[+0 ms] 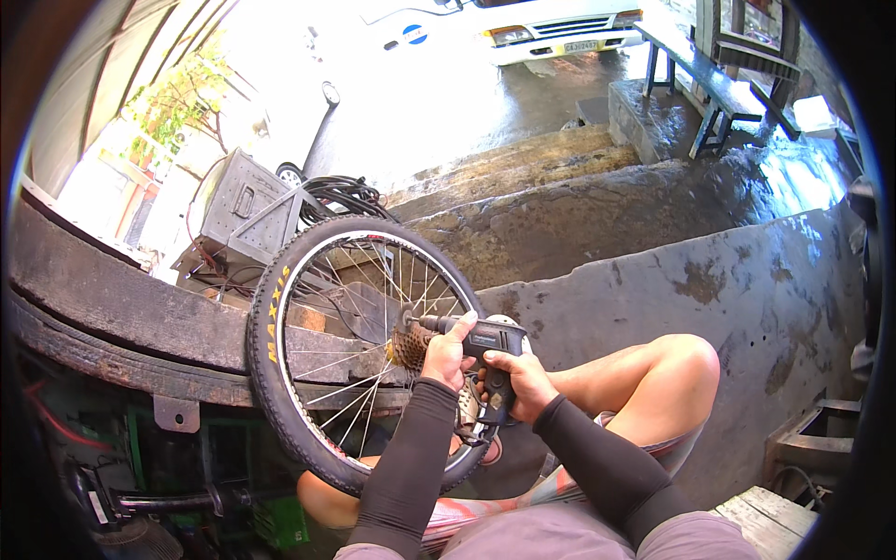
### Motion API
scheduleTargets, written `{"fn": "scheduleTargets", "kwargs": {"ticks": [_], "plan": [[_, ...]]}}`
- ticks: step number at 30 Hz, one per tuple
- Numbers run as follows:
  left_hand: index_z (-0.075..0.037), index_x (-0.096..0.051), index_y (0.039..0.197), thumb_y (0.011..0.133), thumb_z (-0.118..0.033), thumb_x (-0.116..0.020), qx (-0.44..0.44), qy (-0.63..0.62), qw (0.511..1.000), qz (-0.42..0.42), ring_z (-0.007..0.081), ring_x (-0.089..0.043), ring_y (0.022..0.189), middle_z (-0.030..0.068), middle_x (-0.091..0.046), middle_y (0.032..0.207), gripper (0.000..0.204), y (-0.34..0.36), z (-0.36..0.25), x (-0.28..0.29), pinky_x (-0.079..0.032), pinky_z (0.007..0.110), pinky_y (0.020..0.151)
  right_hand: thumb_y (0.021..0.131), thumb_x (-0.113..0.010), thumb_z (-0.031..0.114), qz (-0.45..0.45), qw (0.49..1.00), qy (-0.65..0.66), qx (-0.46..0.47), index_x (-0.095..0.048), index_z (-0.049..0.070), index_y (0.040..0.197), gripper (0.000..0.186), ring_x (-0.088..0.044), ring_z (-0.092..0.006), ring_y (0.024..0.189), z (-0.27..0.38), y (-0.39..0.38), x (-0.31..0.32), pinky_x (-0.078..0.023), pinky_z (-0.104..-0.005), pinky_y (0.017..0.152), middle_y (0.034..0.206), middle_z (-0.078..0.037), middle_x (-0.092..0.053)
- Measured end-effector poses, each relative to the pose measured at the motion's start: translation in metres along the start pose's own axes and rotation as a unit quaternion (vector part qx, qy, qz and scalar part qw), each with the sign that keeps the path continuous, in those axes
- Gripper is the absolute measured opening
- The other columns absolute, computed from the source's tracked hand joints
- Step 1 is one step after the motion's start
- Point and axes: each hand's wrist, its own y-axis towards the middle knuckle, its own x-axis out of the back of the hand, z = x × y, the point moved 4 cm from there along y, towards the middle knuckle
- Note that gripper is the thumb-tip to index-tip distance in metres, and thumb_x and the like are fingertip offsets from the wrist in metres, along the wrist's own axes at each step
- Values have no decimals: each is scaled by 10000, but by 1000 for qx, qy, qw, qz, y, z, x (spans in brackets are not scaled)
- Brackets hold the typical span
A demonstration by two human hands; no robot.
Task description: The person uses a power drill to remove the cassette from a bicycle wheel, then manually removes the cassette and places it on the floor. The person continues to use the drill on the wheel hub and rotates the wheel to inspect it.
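My right hand (523,378) has its grip wrapped around a dark handheld power drill (481,350); my left hand (446,353) clasps its front, against the black-tyred spoked bicycle wheel (280,373).

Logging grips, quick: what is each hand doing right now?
Left hand: closed around the front of the power drill.
Right hand: closed on the drill's handle.

Yellow block lettering (277,315) runs along the left sidewall of the black bicycle tyre (264,373), curved with the rubber. Far back, top centre: round blue-and-white emblem (414,34) on the white vehicle's front panel (448,23). To its right, a small pale rectangular number plate (581,46) under the grille, dark characters. No packages or screens in view.
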Motion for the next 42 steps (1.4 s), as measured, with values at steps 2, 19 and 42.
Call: {"fn": "scheduleTargets", "kwargs": {"ticks": [2,19,42], "plan": [[-86,-805,1070,967,-409,-850,-6,-6,1000,-9,114,-752,776,13,-801,962,341,2,-2,1,-509,245,581,1048,-702,237,13,1000,13,-13,-685,13,1116,235,-702,-244,778,-3,9,3,-587,-404,701,884,-104,-700],[4,-784,1066,985,-260,-847,-21,-33,999,-24,200,-786,825,95,-807,996,284,-15,-13,-8,-620,344,732,1031,-730,237,16,1000,24,-11,-664,20,1161,262,-710,-247,760,-7,14,5,-604,-405,714,892,-102,-706],[-35,-821,1060,963,-345,-858,-55,-9,998,-32,150,-737,756,55,-805,955,328,3,-7,-1,-525,322,627,1028,-713,224,18,998,49,-33,-665,34,1167,240,-711,-260,774,-3,16,0,-599,-414,705,902,-104,-700]]}}
